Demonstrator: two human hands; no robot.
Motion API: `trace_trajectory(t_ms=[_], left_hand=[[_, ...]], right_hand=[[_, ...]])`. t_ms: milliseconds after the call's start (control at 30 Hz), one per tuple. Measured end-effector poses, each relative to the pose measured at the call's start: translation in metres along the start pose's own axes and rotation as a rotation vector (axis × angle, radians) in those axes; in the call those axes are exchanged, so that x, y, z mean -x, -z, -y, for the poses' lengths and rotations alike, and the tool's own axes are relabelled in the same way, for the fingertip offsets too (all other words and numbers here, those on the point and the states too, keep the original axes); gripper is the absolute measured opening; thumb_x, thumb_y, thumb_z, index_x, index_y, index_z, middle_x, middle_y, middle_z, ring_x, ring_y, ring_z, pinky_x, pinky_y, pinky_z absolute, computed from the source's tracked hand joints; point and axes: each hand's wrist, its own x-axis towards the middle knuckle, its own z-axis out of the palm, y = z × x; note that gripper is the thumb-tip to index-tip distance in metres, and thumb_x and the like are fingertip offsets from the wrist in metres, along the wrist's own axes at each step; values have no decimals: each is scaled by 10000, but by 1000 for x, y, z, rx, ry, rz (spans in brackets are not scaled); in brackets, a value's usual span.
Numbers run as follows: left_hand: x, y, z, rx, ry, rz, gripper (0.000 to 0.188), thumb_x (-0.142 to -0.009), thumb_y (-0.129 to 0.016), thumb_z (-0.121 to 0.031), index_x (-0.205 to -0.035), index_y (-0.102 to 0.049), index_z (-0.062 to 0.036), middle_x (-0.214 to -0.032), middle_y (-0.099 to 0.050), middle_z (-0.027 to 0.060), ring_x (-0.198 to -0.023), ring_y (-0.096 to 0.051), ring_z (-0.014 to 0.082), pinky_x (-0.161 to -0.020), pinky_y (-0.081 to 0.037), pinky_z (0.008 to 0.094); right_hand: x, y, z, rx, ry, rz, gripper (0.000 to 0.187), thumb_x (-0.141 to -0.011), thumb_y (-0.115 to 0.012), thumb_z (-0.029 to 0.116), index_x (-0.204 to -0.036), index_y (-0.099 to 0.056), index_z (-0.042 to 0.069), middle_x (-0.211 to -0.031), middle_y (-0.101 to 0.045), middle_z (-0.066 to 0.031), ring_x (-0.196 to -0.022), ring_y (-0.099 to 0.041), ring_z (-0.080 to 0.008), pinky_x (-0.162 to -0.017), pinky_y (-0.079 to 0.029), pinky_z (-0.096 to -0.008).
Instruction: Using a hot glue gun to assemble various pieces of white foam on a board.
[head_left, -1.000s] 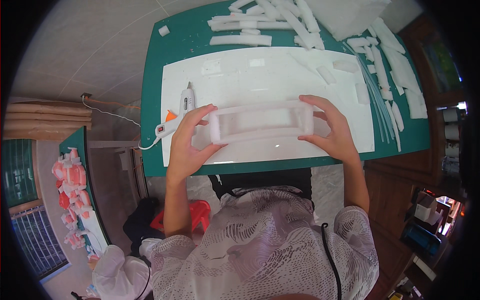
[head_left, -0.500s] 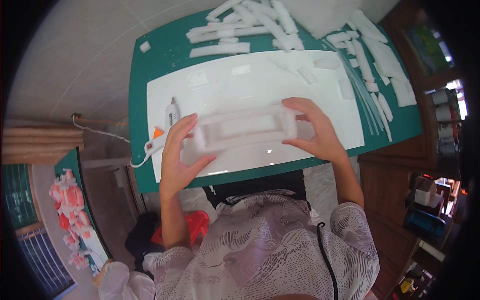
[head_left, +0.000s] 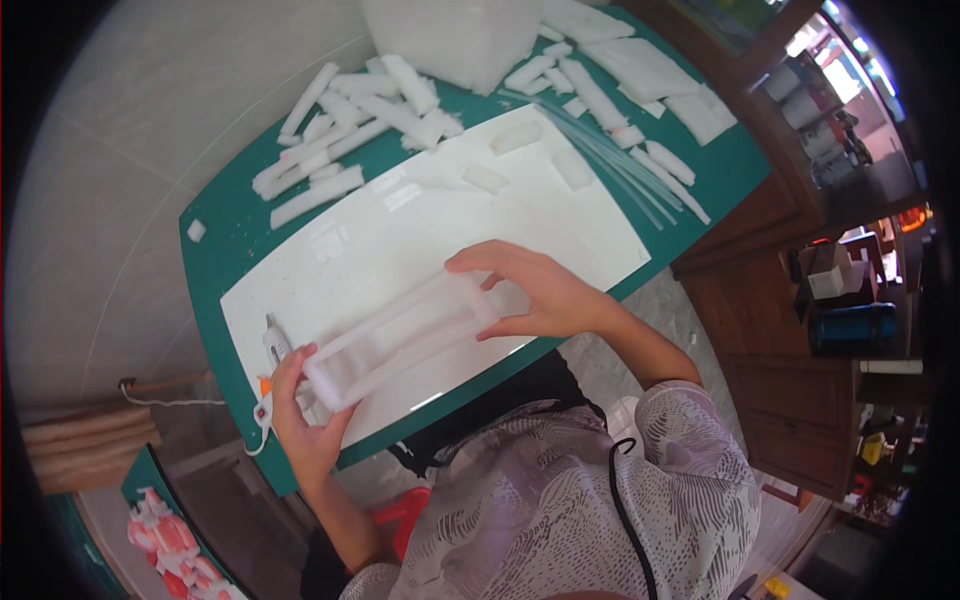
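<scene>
Between my two hands is a long, open rectangular frame of white foam, held over a glossy white board. My left hand grips its near left end, with the thumb on the near corner and fingers on the far one. At the other end, my right hand clasps the frame between thumb and fingers. The frame slants, its right end farther from me. Just beyond my left hand lies a white glue gun with an orange part, partly hidden by that hand.
White foam strips are heaped at the table's far left. Thin translucent sticks and more foam pieces lie at the far right. A large white block-like thing stands at the back of the green table. Flat foam bits rest on the board.
My view has turned, so the table now appears slanted. The foam frame, level across before, now slopes down to the left, still held at both ends.
</scene>
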Motion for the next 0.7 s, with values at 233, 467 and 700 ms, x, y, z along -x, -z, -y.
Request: trace_trajectory(t_ms=[233,467,700], left_hand=[[-4,-5,0,110,-40,-9,842,-621,-854,-28,-1368,-466,-47,-1332,-569,177,-1214,-554,283,-954,-443,381],[-6,1,-11,49,-45,-33,806,-617,-862,-47,-1340,-506,-33,-1318,-573,169,-1186,-560,289,-969,-452,382],[-4,-6,-6,172,-41,-47,809,-623,-872,-68,-1345,-509,-29,-1247,-629,152,-1132,-601,256,-874,-469,346]], right_hand=[[5,8,4,46,-69,-29,716,-686,-863,116,-1323,-540,69,-1328,-544,-112,-1185,-548,-259,-930,-506,-356],[1,3,3,18,-14,21,709,-675,-867,110,-1307,-549,70,-1313,-551,-107,-1183,-548,-258,-928,-504,-360],[5,4,10,82,-40,4,676,-682,-849,87,-1289,-550,77,-1297,-555,-110,-1163,-551,-268,-912,-518,-350]])
